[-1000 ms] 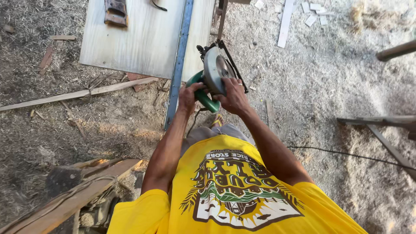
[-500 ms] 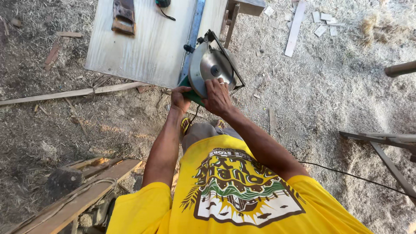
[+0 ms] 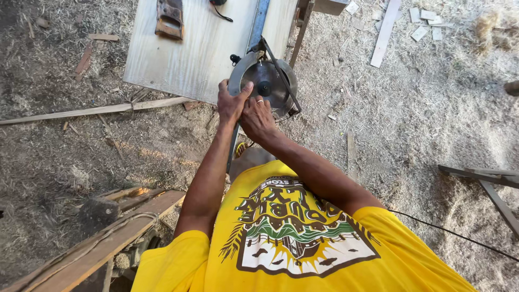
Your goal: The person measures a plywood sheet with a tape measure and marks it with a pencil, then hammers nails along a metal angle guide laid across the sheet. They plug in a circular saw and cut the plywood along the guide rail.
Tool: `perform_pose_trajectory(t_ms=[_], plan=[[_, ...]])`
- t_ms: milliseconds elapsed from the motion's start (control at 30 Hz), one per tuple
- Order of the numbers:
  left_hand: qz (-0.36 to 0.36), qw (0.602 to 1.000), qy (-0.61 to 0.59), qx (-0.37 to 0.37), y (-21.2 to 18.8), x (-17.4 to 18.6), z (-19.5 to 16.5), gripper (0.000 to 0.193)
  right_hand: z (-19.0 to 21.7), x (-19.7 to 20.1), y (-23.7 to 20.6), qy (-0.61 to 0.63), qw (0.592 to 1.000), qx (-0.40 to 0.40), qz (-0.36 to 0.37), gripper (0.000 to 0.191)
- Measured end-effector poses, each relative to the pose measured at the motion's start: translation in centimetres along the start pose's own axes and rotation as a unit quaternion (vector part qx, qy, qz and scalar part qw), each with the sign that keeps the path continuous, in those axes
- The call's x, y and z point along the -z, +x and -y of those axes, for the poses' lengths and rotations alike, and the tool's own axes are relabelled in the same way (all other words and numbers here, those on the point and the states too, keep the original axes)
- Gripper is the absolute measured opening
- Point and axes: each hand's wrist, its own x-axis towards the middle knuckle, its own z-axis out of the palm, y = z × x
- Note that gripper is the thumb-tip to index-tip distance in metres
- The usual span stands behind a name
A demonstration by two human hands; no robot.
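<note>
Together, the left hand (image 3: 231,104) and right hand (image 3: 258,119) are gripping the circular saw (image 3: 266,81) tightly at the board's (image 3: 200,48) five o'clock corner.

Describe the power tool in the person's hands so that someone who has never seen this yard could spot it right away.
Find the pale wooden board lying on the sawdust-covered ground, with a blue metal strip running along it. At the board's near edge, the left hand and right hand grip a circular saw. Its round grey metal blade guard sets it apart from the flat brown hand tool farther up the board.
</note>
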Motion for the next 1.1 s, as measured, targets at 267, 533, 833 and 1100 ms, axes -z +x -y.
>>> perform_pose_trajectory(t_ms=[267,533,833,1100], plan=[[0.091,0.990,-0.051,-0.099,0.6,1.3,-0.9,0.054,-5.0,3.0,-2.1,0.240,0.948,0.026,-0.206,0.032],[0.191,0.964,-0.143,-0.120,2.2,0.2,-3.7,0.061,-13.0,2.8,-6.8,0.284,0.882,-0.373,0.058,0.050],[0.021,0.986,-0.016,-0.163,1.0,-1.0,-2.4,0.055,-10.1,1.0,-9.1,0.291,0.882,-0.357,-0.099,0.058],[-0.047,0.992,0.019,-0.112,-0.6,-3.5,-0.2,0.064,-6.7,-1.1,-10.3,0.595,0.693,-0.388,0.121,0.037]])
